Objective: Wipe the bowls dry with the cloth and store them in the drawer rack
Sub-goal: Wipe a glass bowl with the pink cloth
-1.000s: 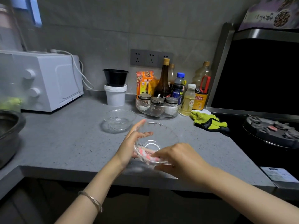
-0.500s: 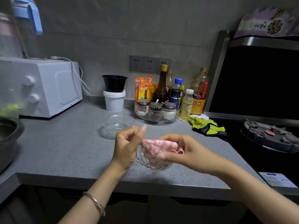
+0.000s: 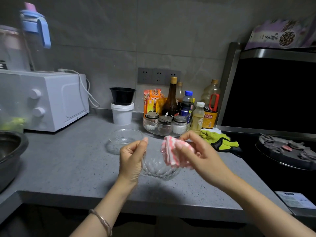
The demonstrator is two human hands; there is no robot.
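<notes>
- We see the ribbed glass bowl (image 3: 159,168) low over the grey counter (image 3: 68,165), just behind the counter's front edge; we cannot tell whether its base touches the top.
- Left of this bowl the counter runs bare as far as a dark pot (image 3: 10,151) at the far left; right of it the bare strip is narrower and ends at the black stove (image 3: 287,151).
- Our left hand (image 3: 131,158) is curled, thumb and fingers pinching the bowl's left rim.
- Our right hand (image 3: 200,153) grips a bunched pink-and-white cloth (image 3: 172,151) between thumb and fingers, holding it at the bowl's right rim.
- The bowl thus lies between the two hands, which are apart across its mouth.
- Just behind the bowl, to the left, a second glass bowl (image 3: 125,138) sits on the counter.
- Behind the bowl to the right stand a round condiment tray (image 3: 164,129) and a yellow-green glove (image 3: 218,141).
- Further behind, to the left, stand a white tub (image 3: 122,113) and a white oven (image 3: 47,100).
</notes>
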